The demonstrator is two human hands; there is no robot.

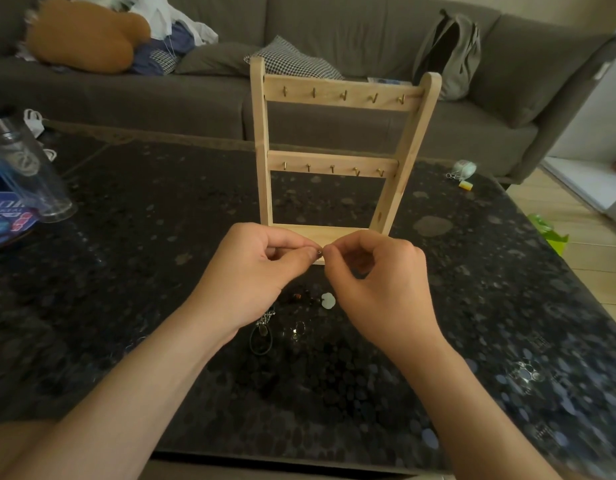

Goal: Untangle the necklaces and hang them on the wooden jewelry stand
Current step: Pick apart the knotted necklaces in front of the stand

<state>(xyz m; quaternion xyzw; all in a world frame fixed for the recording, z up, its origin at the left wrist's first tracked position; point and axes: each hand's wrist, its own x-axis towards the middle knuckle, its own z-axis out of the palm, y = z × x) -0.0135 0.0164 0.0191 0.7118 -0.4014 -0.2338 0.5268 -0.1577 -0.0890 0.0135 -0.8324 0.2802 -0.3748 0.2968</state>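
1 upright stand (337, 95); left hand (251, 271) and right hand (379, 285) pinch necklace clasp (319, 252).

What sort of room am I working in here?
Most likely a home living room: a grey sofa with a checked cushion and a backpack on it stands behind the dark speckled coffee table that holds the wooden jewelry stand.

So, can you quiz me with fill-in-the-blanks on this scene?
The wooden stand has ___ rails of hooks.
Each rail carries ___ hooks.
Of the necklaces, ___ hang on it.
The left hand and right hand pinch a small metal piece before the stand's ___.
Missing: two; five; none; base.
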